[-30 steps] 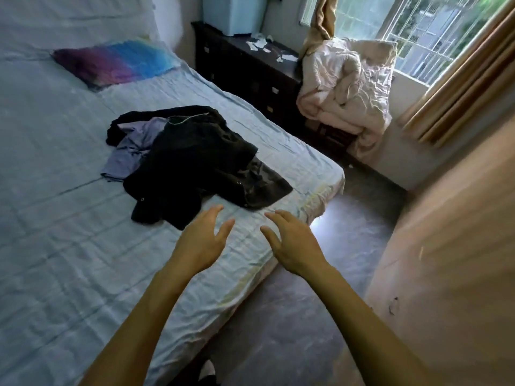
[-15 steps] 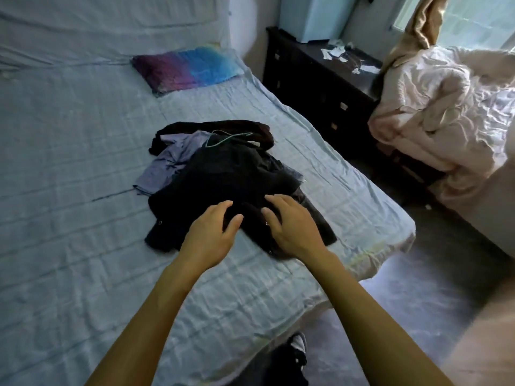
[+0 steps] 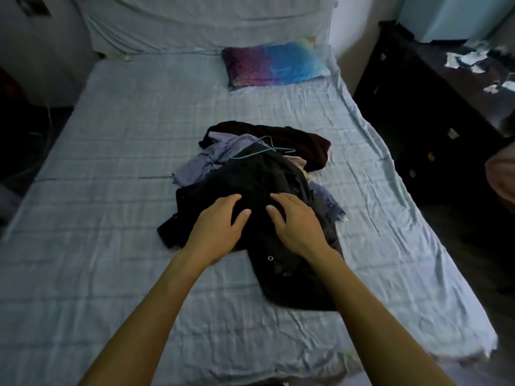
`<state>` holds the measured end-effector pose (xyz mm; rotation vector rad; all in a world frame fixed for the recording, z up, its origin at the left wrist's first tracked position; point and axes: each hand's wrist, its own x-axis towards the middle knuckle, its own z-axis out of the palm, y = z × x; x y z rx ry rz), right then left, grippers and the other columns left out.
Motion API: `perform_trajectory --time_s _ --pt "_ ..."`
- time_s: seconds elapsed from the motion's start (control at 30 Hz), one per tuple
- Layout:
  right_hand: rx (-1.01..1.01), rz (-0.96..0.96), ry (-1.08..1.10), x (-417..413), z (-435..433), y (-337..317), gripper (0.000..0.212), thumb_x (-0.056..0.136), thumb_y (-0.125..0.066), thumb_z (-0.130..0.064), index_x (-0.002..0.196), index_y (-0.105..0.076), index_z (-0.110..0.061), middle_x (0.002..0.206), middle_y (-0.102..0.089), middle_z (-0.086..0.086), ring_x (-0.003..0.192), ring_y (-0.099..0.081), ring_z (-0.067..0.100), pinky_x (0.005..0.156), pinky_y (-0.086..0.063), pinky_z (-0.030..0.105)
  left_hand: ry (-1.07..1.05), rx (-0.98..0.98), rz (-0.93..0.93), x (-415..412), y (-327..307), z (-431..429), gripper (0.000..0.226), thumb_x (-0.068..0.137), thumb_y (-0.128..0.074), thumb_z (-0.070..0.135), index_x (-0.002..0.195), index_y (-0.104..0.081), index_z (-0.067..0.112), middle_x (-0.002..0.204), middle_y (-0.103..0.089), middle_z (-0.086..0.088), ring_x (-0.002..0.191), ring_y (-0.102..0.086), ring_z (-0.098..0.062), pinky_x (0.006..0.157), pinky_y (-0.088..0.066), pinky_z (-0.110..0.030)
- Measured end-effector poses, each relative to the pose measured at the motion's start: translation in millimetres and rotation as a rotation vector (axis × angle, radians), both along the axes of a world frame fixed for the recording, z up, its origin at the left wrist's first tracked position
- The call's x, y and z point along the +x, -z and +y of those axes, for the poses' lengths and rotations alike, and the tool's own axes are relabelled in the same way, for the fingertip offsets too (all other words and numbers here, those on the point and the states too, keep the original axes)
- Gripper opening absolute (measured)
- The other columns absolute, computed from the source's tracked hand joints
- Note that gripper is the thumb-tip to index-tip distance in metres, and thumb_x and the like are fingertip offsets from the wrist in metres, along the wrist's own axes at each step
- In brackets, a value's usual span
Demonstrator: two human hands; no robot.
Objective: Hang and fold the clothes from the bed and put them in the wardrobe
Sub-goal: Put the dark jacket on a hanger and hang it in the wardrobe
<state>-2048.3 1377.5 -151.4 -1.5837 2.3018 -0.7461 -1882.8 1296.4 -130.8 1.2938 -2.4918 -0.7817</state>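
The heap of clothes (image 3: 259,174) lies in the middle of the bed (image 3: 111,218), a little towards its right side and nearer the foot than the head. On top is a black garment (image 3: 250,185), crumpled, with a small metal ring (image 3: 270,258) showing on its near flap. A lilac-grey garment (image 3: 211,160) sticks out from under its far left edge, and a dark brown one (image 3: 303,143) curls round the back of the heap. A thin green wire hanger (image 3: 262,153) lies on the heap where the black and lilac cloth meet.

Both hands are over the black garment, palms down, side by side. The left hand (image 3: 220,221) has its fingers spread and gently bent, thumb out to the right; the right hand (image 3: 298,221) mirrors it. Neither has cloth bunched in it, so the grip is wide and holding nothing. The fingertips look to be on the fabric, though I cannot tell if they press.

A pillow (image 3: 274,65) in purple running to blue sits at the head of the bed, on the right. Beside the bed on that side stands a dark dresser (image 3: 418,112); its drawers are closed, so what is in them is hidden. Torn white papers (image 3: 468,58) are scattered on its top, and a pale blue box (image 3: 446,15) stands at the back.
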Motion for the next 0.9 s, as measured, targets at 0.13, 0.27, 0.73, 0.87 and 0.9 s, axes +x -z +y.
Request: perform_trajectory --time_s 0.13,0.27,0.73,0.87,0.9 --pt "0.026 -0.018 -0.022 -15.5 -9.9 8.3 0.044 0.098 -0.045 -0.039 0.134 -0.053 -0.015 0.136 -0.053 0.007 0.125 -0.049 0.021 0.105 -0.038 0.035 -0.003 0.000 -0.020 -11.0 5.8 -10.8 0.054 0.096 -0.041 0.047 0.141 -0.039 0.018 0.141 -0.046 -0.005 0.126 -0.047 -0.022 0.101 -0.038 -0.033" --pt "0.073 0.020 0.013 -24.0 -19.7 13.1 0.045 0.098 -0.044 -0.041 0.134 -0.052 -0.017 0.136 -0.053 0.006 0.125 -0.048 0.021 0.105 -0.039 0.036 0.031 0.047 -0.004 -19.4 19.7 -30.8 0.053 0.096 -0.042 0.047 0.142 -0.038 0.019 0.142 -0.044 -0.004 0.127 -0.046 -0.022 0.102 -0.038 -0.034" --pt "0.215 0.028 -0.083 -102.5 -142.3 49.8 0.046 0.098 -0.040 -0.044 0.136 -0.049 -0.019 0.139 -0.050 0.004 0.127 -0.045 0.020 0.106 -0.037 0.038 0.052 -0.023 -0.175 -108.3 55.8 -161.7 0.053 0.097 -0.042 0.043 0.141 -0.037 0.015 0.140 -0.045 -0.009 0.123 -0.048 -0.024 0.101 -0.041 -0.040" --pt "0.235 0.007 -0.108 -127.0 -185.6 77.7 0.047 0.098 -0.040 -0.045 0.135 -0.050 -0.019 0.137 -0.052 0.004 0.124 -0.047 0.021 0.102 -0.039 0.037 0.042 -0.083 -0.270 -150.5 79.7 -211.8 0.050 0.097 -0.042 0.040 0.139 -0.037 0.012 0.136 -0.046 -0.013 0.119 -0.049 -0.030 0.095 -0.042 -0.043" --pt "0.234 0.007 -0.110 -131.7 -193.9 84.3 0.046 0.098 -0.040 -0.044 0.135 -0.050 -0.018 0.136 -0.052 0.005 0.123 -0.048 0.021 0.101 -0.039 0.036 0.033 -0.099 -0.288 -160.1 88.6 -223.2 0.050 0.097 -0.043 0.039 0.138 -0.037 0.012 0.135 -0.046 -0.015 0.118 -0.049 -0.031 0.094 -0.042 -0.044"
